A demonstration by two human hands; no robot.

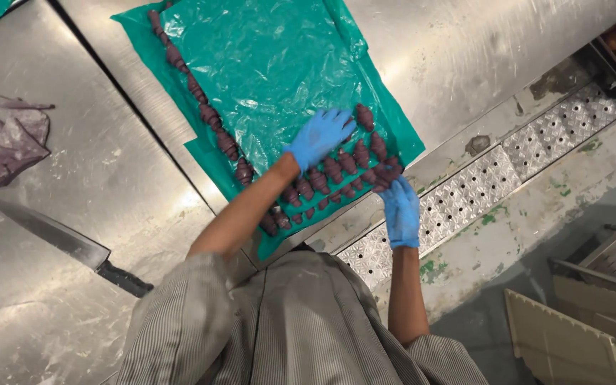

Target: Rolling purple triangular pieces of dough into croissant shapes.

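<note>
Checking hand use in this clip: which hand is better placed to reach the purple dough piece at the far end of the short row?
Likely left. The left hand lies spread right beside that dough piece on the green sheet; the right hand is lower, at the sheet's near edge.

Green plastic sheet lies on steel worktable w/ rows of small purple dough rolls along its left & near edges. Long steel knife left, near; purple dough scraps far left. Perforated metal floor grate right of table.
</note>
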